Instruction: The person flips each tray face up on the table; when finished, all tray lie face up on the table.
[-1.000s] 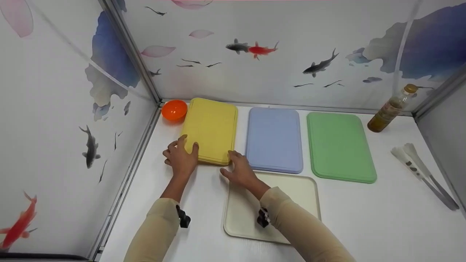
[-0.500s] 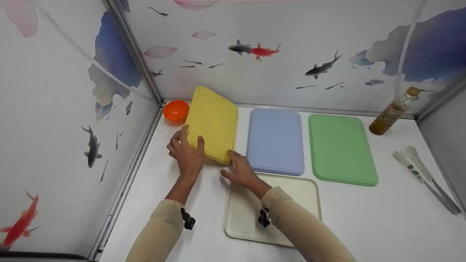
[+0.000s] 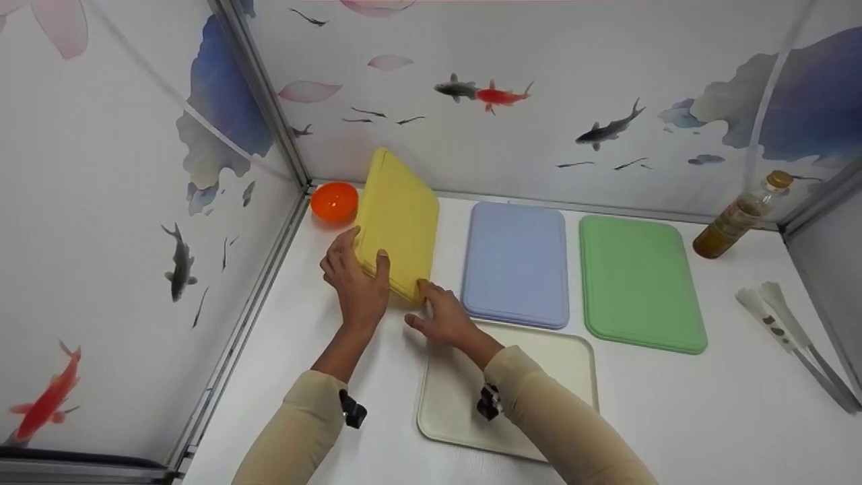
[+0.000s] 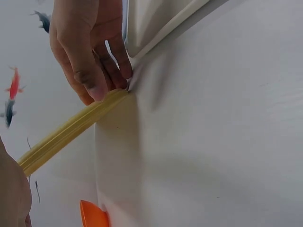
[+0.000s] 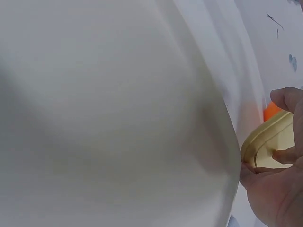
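A yellow cutting board [image 3: 401, 215] stands tilted on the white table, its left side lifted and its right side low. With the thumb over the face and the other fingers round the left edge, my left hand [image 3: 358, 286] grips it near the front left corner. The fingertips of my right hand [image 3: 444, 313] touch the low front right corner, while its thumb is held apart from the board. The left wrist view shows the board's edge [image 4: 71, 130] running up to the right hand [image 4: 90, 47]. In the right wrist view only the board's corner [image 5: 258, 144] shows.
An orange bowl [image 3: 335, 203] is close behind the yellow board. To the right lie a blue board [image 3: 516, 263] and a green board [image 3: 640, 283]. A cream tray [image 3: 448, 417] lies under my right forearm. An oil bottle [image 3: 731, 225] and tongs [image 3: 784, 333] are at far right.
My left hand has raised the left side of the yellow board from nearly flat to a steep tilt, moving slightly right. My right hand stays at the front right corner.
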A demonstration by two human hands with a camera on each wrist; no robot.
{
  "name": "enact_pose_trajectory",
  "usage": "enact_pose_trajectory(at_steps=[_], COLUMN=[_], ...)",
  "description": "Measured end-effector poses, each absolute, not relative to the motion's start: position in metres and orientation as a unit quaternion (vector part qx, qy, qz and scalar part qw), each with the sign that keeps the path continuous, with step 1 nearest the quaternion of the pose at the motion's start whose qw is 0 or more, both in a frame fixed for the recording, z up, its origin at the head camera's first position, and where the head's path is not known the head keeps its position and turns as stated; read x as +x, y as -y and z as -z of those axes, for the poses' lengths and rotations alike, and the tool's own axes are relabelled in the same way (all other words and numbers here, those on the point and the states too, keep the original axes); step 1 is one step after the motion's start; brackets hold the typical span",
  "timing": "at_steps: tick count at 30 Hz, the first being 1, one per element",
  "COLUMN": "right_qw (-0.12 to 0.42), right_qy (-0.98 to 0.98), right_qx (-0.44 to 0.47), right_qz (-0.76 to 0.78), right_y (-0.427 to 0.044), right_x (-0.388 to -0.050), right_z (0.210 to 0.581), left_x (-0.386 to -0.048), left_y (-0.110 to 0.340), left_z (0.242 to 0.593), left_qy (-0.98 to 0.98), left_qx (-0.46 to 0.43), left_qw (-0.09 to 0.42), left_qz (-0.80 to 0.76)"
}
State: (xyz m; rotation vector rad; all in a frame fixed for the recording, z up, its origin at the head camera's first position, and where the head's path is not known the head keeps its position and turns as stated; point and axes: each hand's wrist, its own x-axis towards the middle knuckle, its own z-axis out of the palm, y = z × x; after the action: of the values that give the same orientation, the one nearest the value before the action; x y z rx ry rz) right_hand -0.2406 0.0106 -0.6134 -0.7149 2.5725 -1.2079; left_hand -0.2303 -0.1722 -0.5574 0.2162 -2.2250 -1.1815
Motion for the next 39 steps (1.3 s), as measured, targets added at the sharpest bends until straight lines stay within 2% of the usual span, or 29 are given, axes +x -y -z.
enact_pose_trajectory(at_steps=[11,19,22,31,39], right_qw=[0.132,0.137,0.118,0.001,-0.031], right_qy=[-0.865,-0.830,-0.820,-0.797,-0.829], right_qx=[-0.224,-0.209,-0.217,-0.264,-0.239], right_qz=[0.428,0.499,0.517,0.543,0.506], right_y=[-0.009,0.005,0.010,0.026,0.031], right_x=[-0.244,-0.252,-0.256,-0.266,-0.270], right_z=[0.606,0.578,0.566,0.534,0.508], left_x=[-0.225,-0.224,-0.224,-0.218,-0.218], left_y=[0.160,0.151,0.148,0.146,0.143], left_z=[0.557,0.547,0.545,0.544,0.542], left_qy=[0.818,0.804,0.799,0.793,0.764], left_qx=[0.044,0.015,0.000,-0.027,-0.041], left_qw=[0.314,0.318,0.328,0.335,0.327], left_qz=[0.479,0.502,0.504,0.508,0.555])
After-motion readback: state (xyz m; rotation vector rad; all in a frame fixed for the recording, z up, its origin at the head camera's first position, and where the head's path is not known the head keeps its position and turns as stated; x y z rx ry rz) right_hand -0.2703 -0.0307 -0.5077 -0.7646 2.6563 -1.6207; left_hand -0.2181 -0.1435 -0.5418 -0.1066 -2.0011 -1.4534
